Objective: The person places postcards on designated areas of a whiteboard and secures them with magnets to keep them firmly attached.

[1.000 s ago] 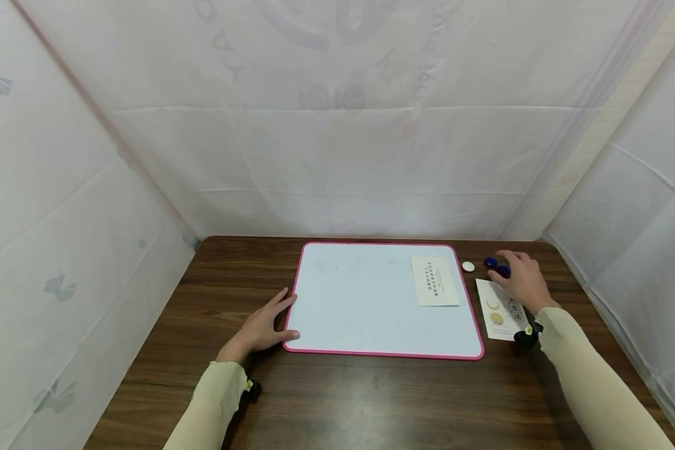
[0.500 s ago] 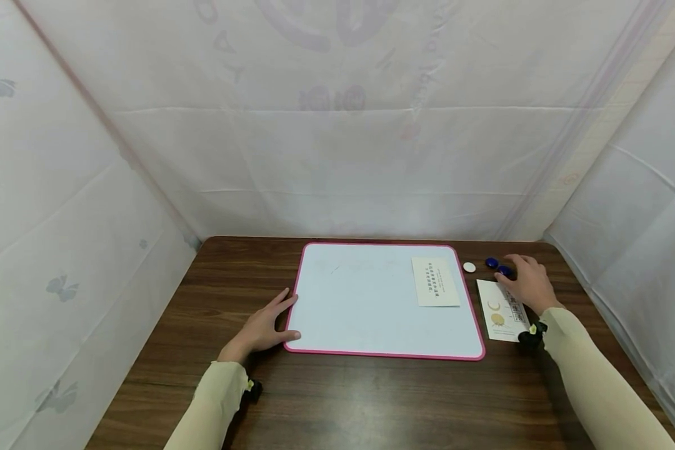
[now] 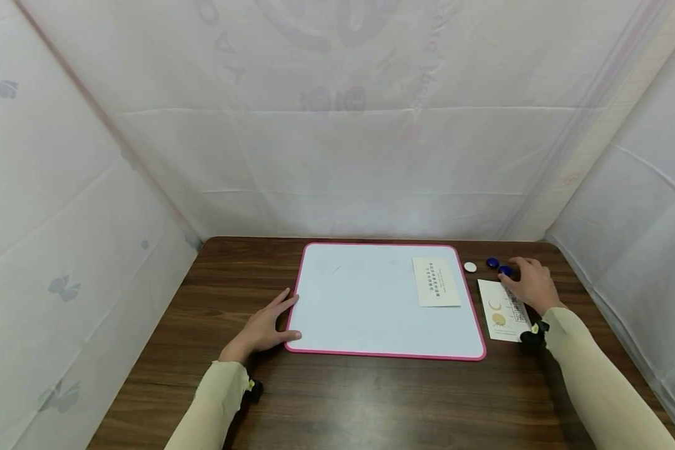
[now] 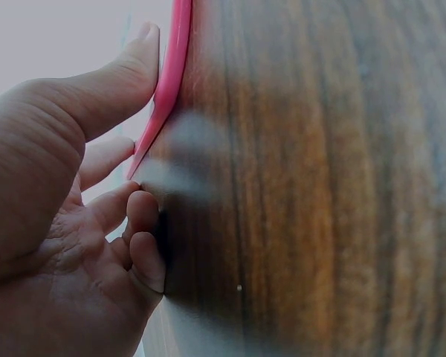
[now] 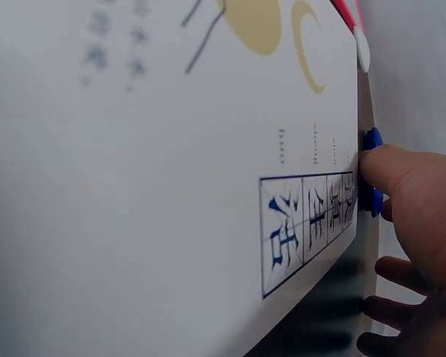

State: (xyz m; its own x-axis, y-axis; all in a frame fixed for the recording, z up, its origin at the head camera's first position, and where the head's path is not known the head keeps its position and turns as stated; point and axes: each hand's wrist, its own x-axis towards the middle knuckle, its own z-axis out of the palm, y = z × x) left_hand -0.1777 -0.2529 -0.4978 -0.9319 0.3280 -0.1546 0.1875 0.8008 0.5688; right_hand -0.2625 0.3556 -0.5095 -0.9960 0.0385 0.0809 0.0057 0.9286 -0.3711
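A whiteboard (image 3: 365,325) with a pink frame lies flat on the table. My left hand (image 3: 261,328) rests at its left edge, thumb and index finger spread along the frame. In the left wrist view, the thumb (image 4: 130,71) touches the pink rim (image 4: 177,59), and the other fingers sit beside it. At the right, my right hand (image 3: 534,287) pinches a round blue magnet (image 3: 505,270) between thumb and index finger. The right wrist view shows the thumb (image 5: 386,165) against that magnet, other fingers loosely bent. Beneath this hand lies a printed card (image 3: 497,306) with a sun and moon.
A second blue magnet (image 3: 492,263) and a white round magnet (image 3: 470,267) sit just left of the pinched one. On the whiteboard's right part lies a cream card (image 3: 435,281) with printed characters. White sheeting (image 3: 337,156) hangs behind and on both sides of the wooden table (image 3: 371,406).
My right hand has drawn back slightly to the right, its thumb and index finger coming in around the nearer blue magnet. The left hand has stayed at the whiteboard's edge.
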